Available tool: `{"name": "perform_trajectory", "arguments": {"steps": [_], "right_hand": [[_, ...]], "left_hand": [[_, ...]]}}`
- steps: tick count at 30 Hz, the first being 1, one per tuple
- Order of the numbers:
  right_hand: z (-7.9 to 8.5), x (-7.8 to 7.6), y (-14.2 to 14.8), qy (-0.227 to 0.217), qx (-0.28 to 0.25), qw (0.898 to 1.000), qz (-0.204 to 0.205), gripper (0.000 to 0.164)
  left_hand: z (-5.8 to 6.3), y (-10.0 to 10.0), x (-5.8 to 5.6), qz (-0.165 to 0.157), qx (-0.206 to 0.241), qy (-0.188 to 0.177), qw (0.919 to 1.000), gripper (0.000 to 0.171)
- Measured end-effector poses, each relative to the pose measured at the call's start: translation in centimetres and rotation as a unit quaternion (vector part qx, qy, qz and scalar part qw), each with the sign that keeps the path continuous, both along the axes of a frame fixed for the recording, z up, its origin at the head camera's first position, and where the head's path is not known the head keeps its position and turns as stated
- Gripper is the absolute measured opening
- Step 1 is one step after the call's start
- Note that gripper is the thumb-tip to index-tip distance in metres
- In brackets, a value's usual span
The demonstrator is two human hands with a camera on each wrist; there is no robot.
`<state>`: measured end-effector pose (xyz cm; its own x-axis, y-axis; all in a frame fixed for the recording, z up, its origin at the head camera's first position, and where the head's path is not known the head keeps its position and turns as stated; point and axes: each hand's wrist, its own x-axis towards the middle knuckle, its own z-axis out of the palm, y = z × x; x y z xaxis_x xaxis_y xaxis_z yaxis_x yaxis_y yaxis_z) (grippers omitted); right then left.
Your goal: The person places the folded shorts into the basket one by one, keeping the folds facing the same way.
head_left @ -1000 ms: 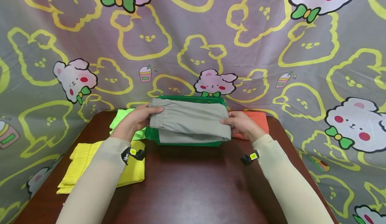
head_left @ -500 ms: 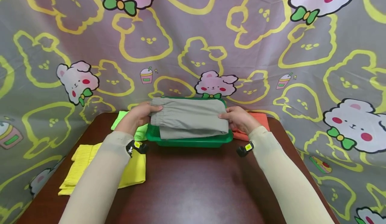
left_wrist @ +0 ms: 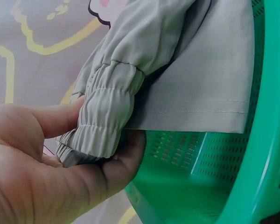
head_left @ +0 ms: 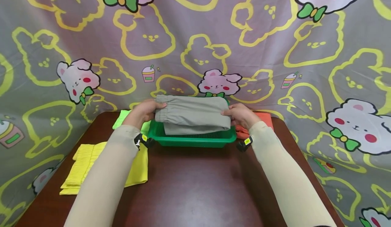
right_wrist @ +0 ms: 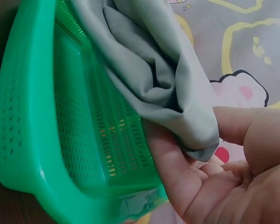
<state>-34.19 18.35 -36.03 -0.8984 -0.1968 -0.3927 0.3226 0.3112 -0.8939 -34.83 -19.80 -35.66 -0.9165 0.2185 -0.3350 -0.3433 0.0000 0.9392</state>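
1. Nearest on the table [head_left: 189, 183], the yellow garment [head_left: 137, 171] lies folded beneath the line of the left forearm. I cannot tell whether the sleeve touches it; if it does, a sideways pull could shift the layers.
2. The left wrist camera [head_left: 146, 141] and right wrist camera [head_left: 243, 144] sit near the front corners of the green basket [head_left: 195, 141]. Lowering the wrists might knock one against the rim and nudge the basket.
3. The left hand [head_left: 143, 111] pinches the gathered waistband, thumb over it and fingers beneath. The grip takes in only this end, so the looser lower layer could slide out of line.
4. The right hand [head_left: 242, 114] pinches the opposite folded end between thumb and fingers. Loosening one hand before the other would probably tip the bundle and open the fold.
5. The gray garment [head_left: 195, 111] spans between both hands over the basket, its lower flap hanging free. That hem could catch on the front rim or crumple underneath.
6. Farther back, the lime-green cloth [head_left: 120, 119] and the orange cloth [head_left: 265, 119] flank the basket. A sideways bump of the basket might push either one toward the patterned backdrop [head_left: 189, 20].
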Motion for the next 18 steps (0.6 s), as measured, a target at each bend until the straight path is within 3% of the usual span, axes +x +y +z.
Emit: {"name": "perform_trajectory", "arguments": {"steps": [8,18], "right_hand": [[0.1,-0.1,-0.9,0.014,0.03,0.999,-0.016,0.041],[0.0,-0.4,-1.7,0.028,0.091,0.995,-0.026,0.036]], "left_hand": [[-0.6,0.8,-0.4,0.027,-0.064,0.038,0.9968,0.053],[-1.1,1.8,-0.8,0.072,-0.143,0.06,0.9854,0.054]]}}
